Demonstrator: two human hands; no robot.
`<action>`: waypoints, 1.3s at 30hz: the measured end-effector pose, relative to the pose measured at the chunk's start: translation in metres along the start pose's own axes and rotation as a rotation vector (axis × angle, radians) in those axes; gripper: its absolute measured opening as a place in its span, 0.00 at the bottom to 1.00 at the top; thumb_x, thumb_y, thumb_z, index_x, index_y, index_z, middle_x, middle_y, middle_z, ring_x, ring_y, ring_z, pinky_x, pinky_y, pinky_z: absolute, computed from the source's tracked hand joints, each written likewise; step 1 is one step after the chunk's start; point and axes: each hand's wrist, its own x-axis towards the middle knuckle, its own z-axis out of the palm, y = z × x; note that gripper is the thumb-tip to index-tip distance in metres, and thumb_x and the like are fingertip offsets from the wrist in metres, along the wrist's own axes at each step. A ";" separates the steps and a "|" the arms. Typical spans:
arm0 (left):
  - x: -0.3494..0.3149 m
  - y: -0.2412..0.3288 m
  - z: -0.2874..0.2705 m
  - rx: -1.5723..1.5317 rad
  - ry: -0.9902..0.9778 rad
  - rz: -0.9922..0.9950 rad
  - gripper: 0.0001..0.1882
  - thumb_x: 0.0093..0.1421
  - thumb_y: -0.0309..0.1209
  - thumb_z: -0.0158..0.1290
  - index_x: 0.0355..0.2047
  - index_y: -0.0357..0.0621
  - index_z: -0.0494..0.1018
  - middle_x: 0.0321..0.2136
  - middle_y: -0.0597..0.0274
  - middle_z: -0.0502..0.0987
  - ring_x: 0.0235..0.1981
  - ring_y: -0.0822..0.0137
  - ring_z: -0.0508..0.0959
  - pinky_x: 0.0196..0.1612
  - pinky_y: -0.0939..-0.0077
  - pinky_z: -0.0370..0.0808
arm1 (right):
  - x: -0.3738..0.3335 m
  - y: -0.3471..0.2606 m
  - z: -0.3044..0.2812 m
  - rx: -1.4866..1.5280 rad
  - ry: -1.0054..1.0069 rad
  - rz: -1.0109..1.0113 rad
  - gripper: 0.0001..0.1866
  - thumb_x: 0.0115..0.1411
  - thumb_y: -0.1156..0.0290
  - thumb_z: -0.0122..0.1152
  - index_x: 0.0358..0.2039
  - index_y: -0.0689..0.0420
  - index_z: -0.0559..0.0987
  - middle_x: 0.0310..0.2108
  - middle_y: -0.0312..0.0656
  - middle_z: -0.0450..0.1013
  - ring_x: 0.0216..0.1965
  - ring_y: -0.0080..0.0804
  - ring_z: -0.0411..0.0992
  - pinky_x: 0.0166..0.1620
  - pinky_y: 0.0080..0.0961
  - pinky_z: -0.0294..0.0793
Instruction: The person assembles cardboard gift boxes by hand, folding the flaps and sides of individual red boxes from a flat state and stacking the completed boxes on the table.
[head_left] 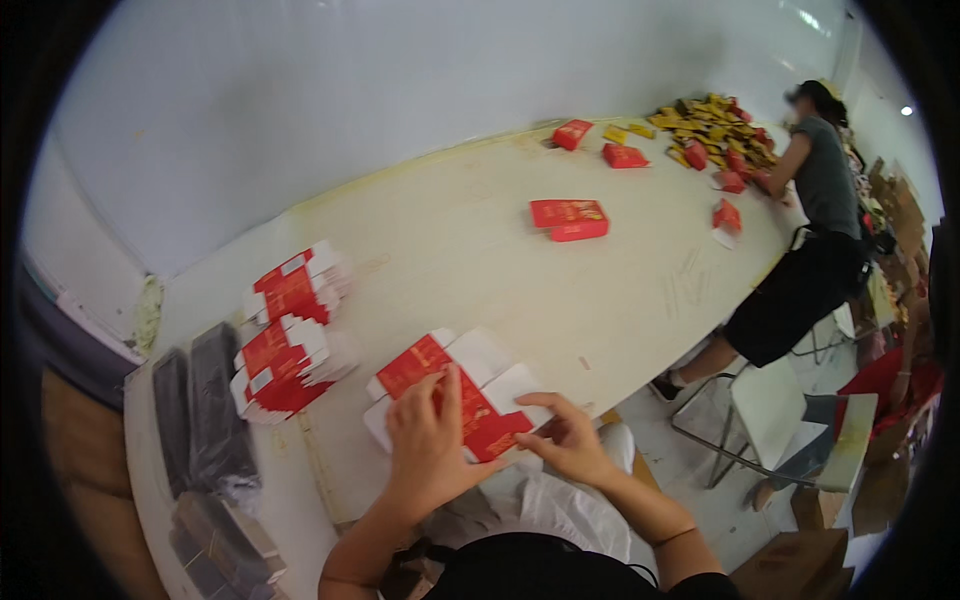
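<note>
A partly unfolded red carton (482, 412) with white flaps lies in front of me at the table's near edge. My left hand (425, 425) rests on its left part, fingers stretched over the red face and the thumb spread along the near edge. At the carton's right end, my right hand (570, 440) pinches the edge near a white flap between thumb and curled fingers. To the left are two stacks of flat red-and-white cartons, a nearer stack (275, 365) and a farther stack (290, 287).
A folded red box (575, 220) lies mid-table. Red boxes (625, 156) and a heap of yellow packets (715, 128) are at the far end, where another person (830, 190) leans in. Dark plastic-wrapped bundles (215, 415) line the left. Folding chairs (765, 410) stand right.
</note>
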 end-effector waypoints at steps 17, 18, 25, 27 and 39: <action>-0.010 -0.118 0.020 -0.143 0.011 -0.285 0.50 0.39 0.40 0.66 0.62 0.44 0.55 0.60 0.44 0.56 0.61 0.45 0.55 0.62 0.51 0.51 | 0.089 0.055 0.010 -0.620 0.109 -0.211 0.40 0.46 0.58 0.71 0.57 0.57 0.62 0.55 0.60 0.60 0.56 0.53 0.60 0.57 0.44 0.61; -0.019 -0.123 0.019 -0.164 -0.007 -0.333 0.49 0.41 0.38 0.65 0.62 0.42 0.54 0.59 0.43 0.56 0.61 0.45 0.56 0.61 0.53 0.53 | 0.089 0.056 0.012 -0.624 0.108 -0.212 0.40 0.46 0.57 0.70 0.57 0.58 0.62 0.56 0.60 0.59 0.56 0.54 0.59 0.57 0.44 0.61; -0.031 -0.115 0.040 -0.270 0.032 -0.552 0.47 0.45 0.34 0.62 0.62 0.36 0.51 0.55 0.41 0.61 0.57 0.44 0.59 0.60 0.54 0.56 | 0.108 0.067 0.020 -0.652 0.169 -0.225 0.42 0.46 0.55 0.69 0.57 0.59 0.62 0.56 0.64 0.58 0.55 0.60 0.59 0.56 0.45 0.62; -0.021 -0.106 0.040 -0.338 0.041 -0.611 0.46 0.45 0.32 0.62 0.62 0.36 0.51 0.54 0.40 0.62 0.57 0.45 0.61 0.59 0.55 0.58 | 0.113 0.072 0.020 -0.642 0.177 -0.219 0.41 0.46 0.55 0.69 0.57 0.59 0.63 0.56 0.64 0.59 0.54 0.59 0.60 0.55 0.45 0.63; -0.016 -0.080 0.080 -0.508 0.006 -0.419 0.45 0.46 0.27 0.63 0.61 0.31 0.51 0.53 0.44 0.66 0.55 0.57 0.67 0.57 0.65 0.64 | 0.056 0.039 -0.027 -0.632 0.282 0.000 0.40 0.44 0.54 0.71 0.52 0.64 0.68 0.40 0.59 0.72 0.43 0.55 0.69 0.50 0.41 0.68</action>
